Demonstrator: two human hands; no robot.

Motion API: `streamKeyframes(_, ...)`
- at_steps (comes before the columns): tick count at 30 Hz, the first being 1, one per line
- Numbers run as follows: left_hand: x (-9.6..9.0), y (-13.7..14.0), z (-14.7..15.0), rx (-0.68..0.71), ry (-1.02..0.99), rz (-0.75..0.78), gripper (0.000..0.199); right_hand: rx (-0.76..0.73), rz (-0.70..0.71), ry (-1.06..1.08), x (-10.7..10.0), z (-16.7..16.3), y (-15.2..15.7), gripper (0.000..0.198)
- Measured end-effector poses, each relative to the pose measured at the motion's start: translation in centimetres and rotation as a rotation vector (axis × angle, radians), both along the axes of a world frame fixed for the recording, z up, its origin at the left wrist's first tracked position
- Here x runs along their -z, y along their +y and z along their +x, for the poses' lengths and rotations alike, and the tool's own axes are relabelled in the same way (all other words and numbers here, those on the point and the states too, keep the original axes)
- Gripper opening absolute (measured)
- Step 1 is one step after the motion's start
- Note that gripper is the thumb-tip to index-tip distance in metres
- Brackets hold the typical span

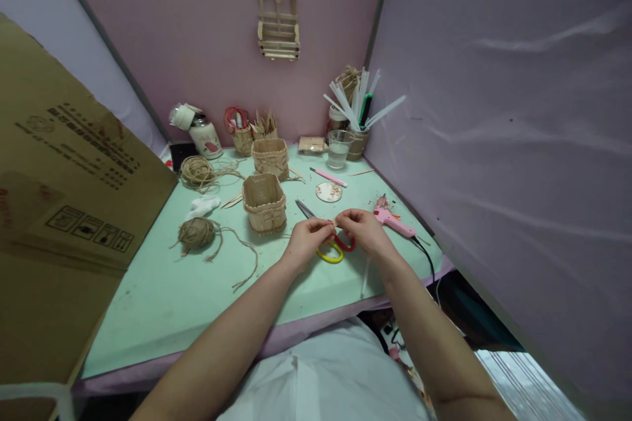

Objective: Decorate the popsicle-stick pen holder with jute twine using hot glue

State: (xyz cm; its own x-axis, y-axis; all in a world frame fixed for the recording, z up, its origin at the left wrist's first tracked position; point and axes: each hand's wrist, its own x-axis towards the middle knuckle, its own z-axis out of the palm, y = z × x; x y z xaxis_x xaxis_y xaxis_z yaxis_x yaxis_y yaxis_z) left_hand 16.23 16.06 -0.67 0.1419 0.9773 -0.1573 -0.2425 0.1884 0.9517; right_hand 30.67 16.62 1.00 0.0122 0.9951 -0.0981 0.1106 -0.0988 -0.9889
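Observation:
My left hand (309,240) and my right hand (363,229) meet above the scissors (330,256), both with fingers pinched. Between the fingertips shows a small pale piece (334,222), too small to name. The scissors lie on the table, with one yellow and one red handle loop and blades pointing away to the left. Left of my hands stands a small woven basket (265,214), with a second woven basket (270,158) behind it. A round white disc (328,192) with small pale bits on it lies just beyond my hands.
A pink glue gun (395,220) with a black cord lies at the right. Balls of twine (196,233) lie at the left, near a large cardboard box (74,197). At the back are a water cup (338,151), a pink pen-like tool (328,177) and a bottle (206,136).

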Motion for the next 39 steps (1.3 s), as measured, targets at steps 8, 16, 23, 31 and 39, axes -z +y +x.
streamKeyframes(8, 0.2, 0.0, -0.3, 0.019, 0.034, 0.026, 0.037, -0.002, -0.022, 0.017, 0.0, -0.2, -0.2, 0.024)
streamKeyframes(16, 0.4, 0.1, -0.3, 0.01, -0.015, 0.035, 0.032, 0.027, 0.025, -0.02, -0.3, -0.1, -0.9, 0.022)
streamKeyframes(23, 0.2, 0.0, -0.3, 0.013, -0.019, 0.035, 0.031, 0.033, 0.03, 0.0, -0.4, -0.4, -1.2, 0.021)
streamKeyframes(31, 0.3, 0.2, -0.3, 0.035, -0.105, 0.026, 0.03, 0.092, 0.051, 0.049, -0.2, 0.2, -1.4, 0.026)
streamKeyframes(39, 0.3, 0.1, -0.3, 0.007, -0.064, 0.063, 0.029, 0.08, 0.082, 0.048, -0.3, -0.1, -1.6, 0.024)
